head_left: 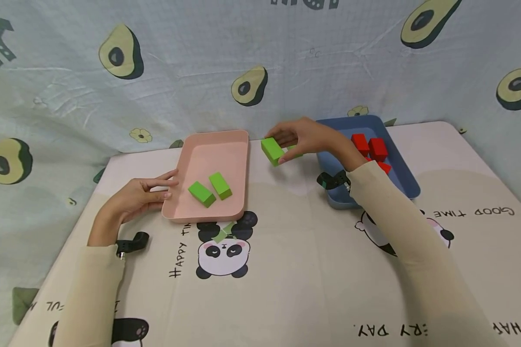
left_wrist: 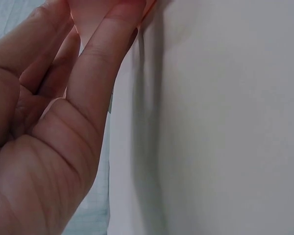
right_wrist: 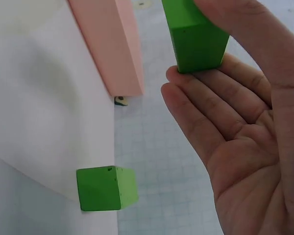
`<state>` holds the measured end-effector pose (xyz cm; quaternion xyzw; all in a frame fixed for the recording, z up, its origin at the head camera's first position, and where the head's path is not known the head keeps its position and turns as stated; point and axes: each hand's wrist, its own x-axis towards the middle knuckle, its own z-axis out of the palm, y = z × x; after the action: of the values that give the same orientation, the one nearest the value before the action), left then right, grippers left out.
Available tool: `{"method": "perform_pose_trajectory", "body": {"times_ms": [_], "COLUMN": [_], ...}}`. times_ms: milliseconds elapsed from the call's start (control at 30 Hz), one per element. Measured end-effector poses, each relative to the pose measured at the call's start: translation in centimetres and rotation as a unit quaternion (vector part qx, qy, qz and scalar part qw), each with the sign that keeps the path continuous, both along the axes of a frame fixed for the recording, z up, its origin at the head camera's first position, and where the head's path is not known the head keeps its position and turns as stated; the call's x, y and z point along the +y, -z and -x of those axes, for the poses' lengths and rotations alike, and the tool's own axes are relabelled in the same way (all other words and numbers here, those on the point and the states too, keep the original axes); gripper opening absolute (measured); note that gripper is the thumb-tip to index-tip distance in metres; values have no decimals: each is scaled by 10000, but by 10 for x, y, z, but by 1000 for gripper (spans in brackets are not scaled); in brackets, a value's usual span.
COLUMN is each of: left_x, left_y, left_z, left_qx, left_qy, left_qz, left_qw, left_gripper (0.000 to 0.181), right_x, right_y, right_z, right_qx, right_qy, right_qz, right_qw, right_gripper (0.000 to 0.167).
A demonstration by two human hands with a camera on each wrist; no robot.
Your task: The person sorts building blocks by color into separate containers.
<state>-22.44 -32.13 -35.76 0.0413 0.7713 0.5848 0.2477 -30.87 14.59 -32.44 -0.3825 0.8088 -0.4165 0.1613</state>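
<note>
My right hand (head_left: 304,137) pinches a green block (head_left: 272,152) between thumb and fingers, above the table between two trays. In the right wrist view, that block (right_wrist: 198,46) is partly covered by the thumb. Another green block (right_wrist: 100,188) stands on the table below; the head view shows little of it behind the fingers. At the left, my left hand (head_left: 132,200) touches the rim of the pink tray (head_left: 212,147) with fairly straight fingertips and thumb. Two green blocks, one on the left (head_left: 201,193) and one on the right (head_left: 220,185), lie inside this tray.
A blue tray (head_left: 401,168) with several red blocks (head_left: 378,149) sits at the right, partly hidden by my right forearm. Behind the table (head_left: 286,270) hangs an avocado-printed cloth (head_left: 191,86), close to the trays' far edges.
</note>
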Motion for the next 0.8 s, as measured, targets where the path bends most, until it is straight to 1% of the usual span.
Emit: {"method": "perform_pose_trajectory", "body": {"times_ms": [333,567,800], "left_x": [1,-1,-1], "left_y": [1,2,5], "left_z": [0,-3,-3], "left_qx": [-11,-2,17], "left_qy": [-75,-78,-146], "left_qz": [-12,-121,-130], "left_qw": [10000,9999,9998], "left_gripper": [58,56,55], "right_x": [-3,-7,-8], "right_y": [-4,-7,-7], "right_z": [-16,-23,-27], "right_qx": [215,458,662], "right_qy": [-178,-159,-299], "right_qz": [-5,-54,173], "right_qw": [9996,9988,9972], "right_gripper": [65,67,65]}}
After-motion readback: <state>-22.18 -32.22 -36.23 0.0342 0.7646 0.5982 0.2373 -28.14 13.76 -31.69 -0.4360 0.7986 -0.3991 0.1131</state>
